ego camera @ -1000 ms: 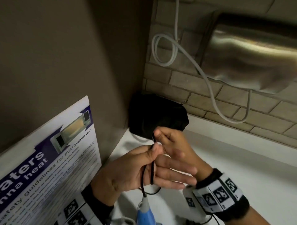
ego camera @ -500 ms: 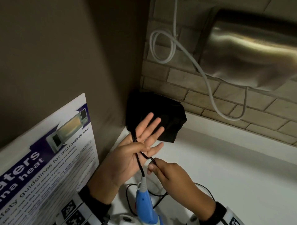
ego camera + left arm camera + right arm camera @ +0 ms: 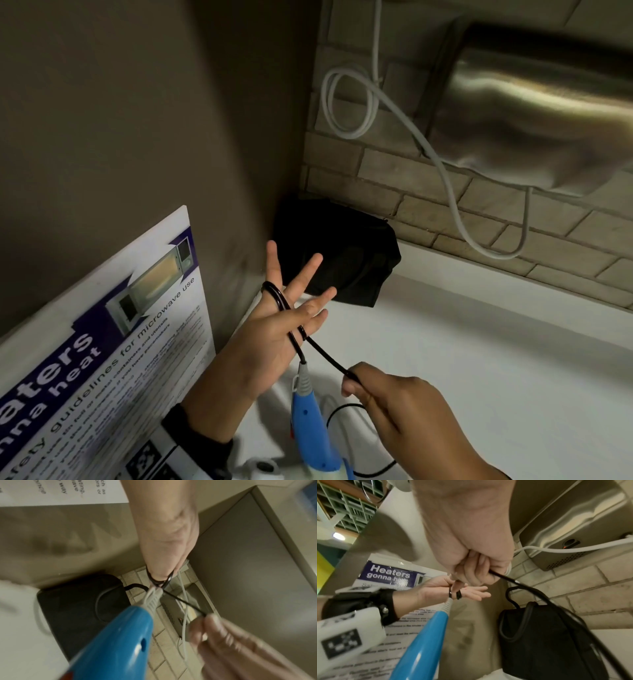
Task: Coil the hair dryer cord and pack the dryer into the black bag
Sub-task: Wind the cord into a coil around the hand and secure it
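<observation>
My left hand (image 3: pixel 274 329) is raised with its fingers straight and spread, and the black cord (image 3: pixel 327 353) is looped round them. The cord's loop (image 3: pixel 155 580) shows at the fingers in the left wrist view. From there the cord runs taut down to my right hand (image 3: pixel 387 401), which pinches it between thumb and fingers (image 3: pixel 476 573). The blue hair dryer (image 3: pixel 310 428) hangs below the left hand by its grey strain relief. The black bag (image 3: pixel 342 253) sits in the corner of the white counter (image 3: pixel 479 377), beyond both hands. More slack cord lies on the counter.
A microwave-use poster (image 3: pixel 102 359) leans on the brown wall at the left. A steel wall unit (image 3: pixel 531 120) with a looped white cable (image 3: pixel 349 102) hangs on the brick wall behind the counter.
My right hand has left the left hand's fingertips and moved down and right, drawing the cord taut. The left fingers have straightened and spread with the loop round them.
</observation>
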`<state>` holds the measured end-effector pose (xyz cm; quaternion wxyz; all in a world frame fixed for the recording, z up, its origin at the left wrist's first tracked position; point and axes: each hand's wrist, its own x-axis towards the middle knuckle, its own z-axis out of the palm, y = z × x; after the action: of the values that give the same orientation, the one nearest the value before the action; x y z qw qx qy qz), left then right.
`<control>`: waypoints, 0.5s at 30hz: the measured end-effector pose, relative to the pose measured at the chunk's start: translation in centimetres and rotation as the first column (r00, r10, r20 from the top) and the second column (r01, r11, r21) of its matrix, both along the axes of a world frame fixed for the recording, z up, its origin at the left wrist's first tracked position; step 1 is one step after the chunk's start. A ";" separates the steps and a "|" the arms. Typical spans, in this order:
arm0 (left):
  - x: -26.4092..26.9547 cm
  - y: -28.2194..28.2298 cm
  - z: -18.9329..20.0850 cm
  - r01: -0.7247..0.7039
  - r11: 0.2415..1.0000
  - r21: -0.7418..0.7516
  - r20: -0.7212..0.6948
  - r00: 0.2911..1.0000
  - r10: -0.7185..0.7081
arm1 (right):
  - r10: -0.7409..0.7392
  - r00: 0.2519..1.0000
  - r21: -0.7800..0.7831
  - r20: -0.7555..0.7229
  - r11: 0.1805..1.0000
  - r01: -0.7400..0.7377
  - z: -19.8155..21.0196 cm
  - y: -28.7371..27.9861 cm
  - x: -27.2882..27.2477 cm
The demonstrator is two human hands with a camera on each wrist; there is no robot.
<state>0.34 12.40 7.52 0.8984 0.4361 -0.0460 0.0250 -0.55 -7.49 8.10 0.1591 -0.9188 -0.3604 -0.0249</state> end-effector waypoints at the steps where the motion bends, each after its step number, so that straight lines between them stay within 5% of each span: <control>1: 0.0 -0.1 -0.2 0.021 0.999 0.048 0.011 1.000 -0.022 | 0.006 0.999 0.011 0.047 1.000 -0.006 0.5 0.2 -0.1; 5: -0.3 -0.8 -0.5 0.213 0.960 0.185 0.026 0.975 -0.221 | 0.048 0.991 0.077 0.128 0.995 -0.058 3.2 0.8 1.2; 9: -1.1 -1.3 -0.8 0.323 0.942 0.088 -0.104 0.944 -0.314 | 0.112 0.983 0.078 0.144 0.989 -0.124 5.3 1.7 2.9; 15: -2.7 -1.3 0.6 0.524 0.846 0.099 -0.048 0.851 -0.522 | 0.177 0.983 0.328 0.039 0.927 -0.180 6.0 3.2 5.9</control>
<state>-2.40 11.11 8.17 0.8466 0.4553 -0.1554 -0.2275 5.37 -4.34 14.06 0.3108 -0.8425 -0.4337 -0.0742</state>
